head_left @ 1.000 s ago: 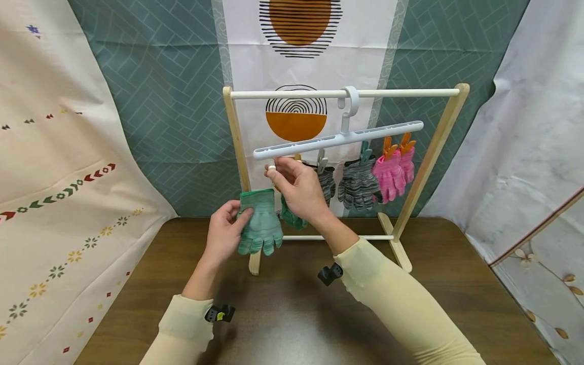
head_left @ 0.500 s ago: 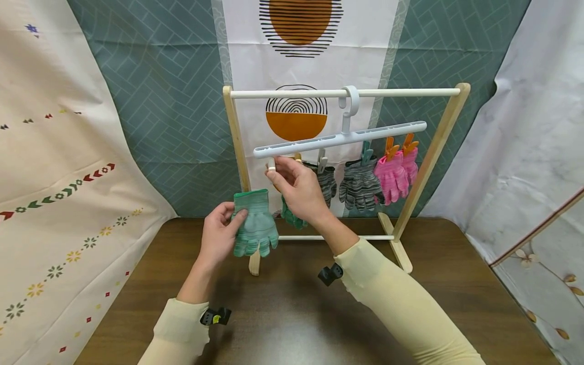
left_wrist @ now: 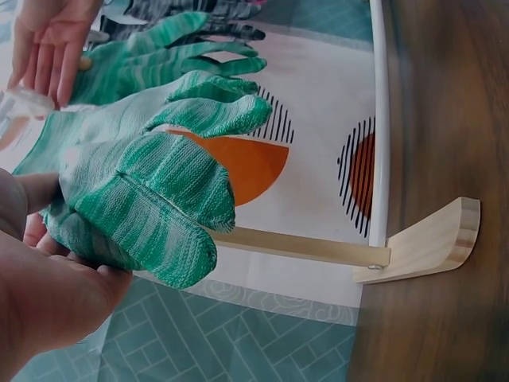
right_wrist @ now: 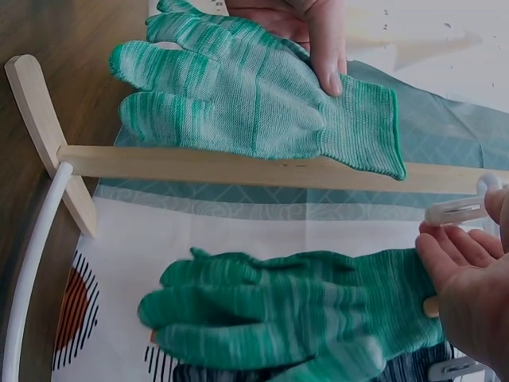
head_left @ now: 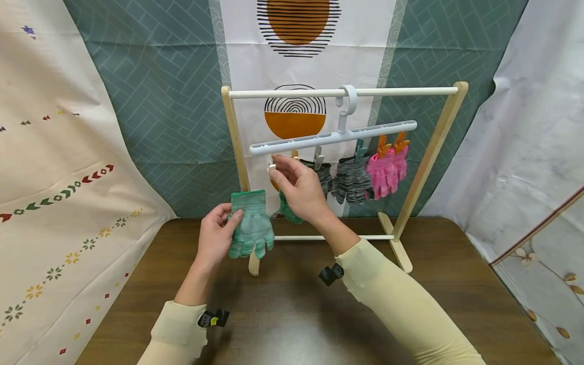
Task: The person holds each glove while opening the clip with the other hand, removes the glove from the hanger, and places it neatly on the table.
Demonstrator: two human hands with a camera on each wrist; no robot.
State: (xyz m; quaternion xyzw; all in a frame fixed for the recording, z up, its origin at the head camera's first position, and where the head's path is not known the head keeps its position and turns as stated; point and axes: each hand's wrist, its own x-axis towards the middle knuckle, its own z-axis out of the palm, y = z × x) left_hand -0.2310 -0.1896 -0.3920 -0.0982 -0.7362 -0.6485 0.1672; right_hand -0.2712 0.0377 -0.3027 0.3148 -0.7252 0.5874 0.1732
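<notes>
On the brown table, the wooden rack is standing before you, the hanger sloping down leftward from its top bar. Near that lower end, your left hand is gripping a green glove by its side — cuff up, long axis running nearly upright. Your right hand is pinching the white clip just under the hanger — the cuff is sitting below and left of it, not touching, your left hand being nearer the glove.

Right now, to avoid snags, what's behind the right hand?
In the head view, a hanging green glove and a grey glove partly show. The right hand covers the green glove's cuff and part of the grey glove.
</notes>
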